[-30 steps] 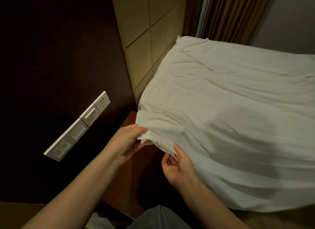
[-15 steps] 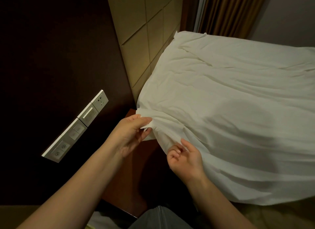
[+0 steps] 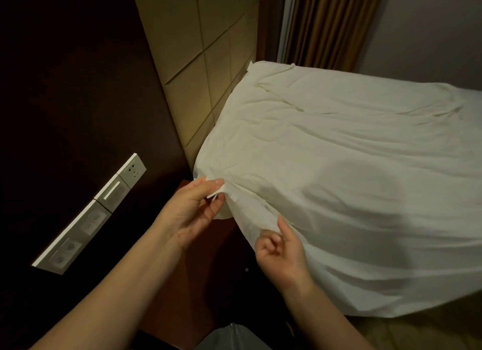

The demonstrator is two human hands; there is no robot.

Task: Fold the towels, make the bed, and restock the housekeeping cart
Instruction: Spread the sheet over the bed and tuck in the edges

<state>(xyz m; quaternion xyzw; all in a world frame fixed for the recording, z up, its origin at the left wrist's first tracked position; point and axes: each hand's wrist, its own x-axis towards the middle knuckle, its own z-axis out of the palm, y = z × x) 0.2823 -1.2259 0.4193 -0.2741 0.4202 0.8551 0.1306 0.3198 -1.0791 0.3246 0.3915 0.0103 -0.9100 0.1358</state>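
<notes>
A wrinkled white bed sheet (image 3: 339, 182) covers the bed and hangs over its near side. At the head corner closest to me, my left hand (image 3: 193, 211) pinches the sheet's corner between thumb and fingers. My right hand (image 3: 281, 253) is just below and to the right, palm up, its thumb and curled fingers gripping a fold of the hanging edge. The mattress is hidden under the sheet.
A beige padded headboard (image 3: 206, 63) stands behind the bed. A dark wall panel carries a white row of switches and sockets (image 3: 96, 209). A reddish wooden nightstand (image 3: 198, 292) sits under my hands. Brown curtains (image 3: 326, 23) hang at the back.
My left hand has lifted the sheet corner slightly up and held it. My right hand has shifted right along the hanging edge and opened a little, then taken a fold.
</notes>
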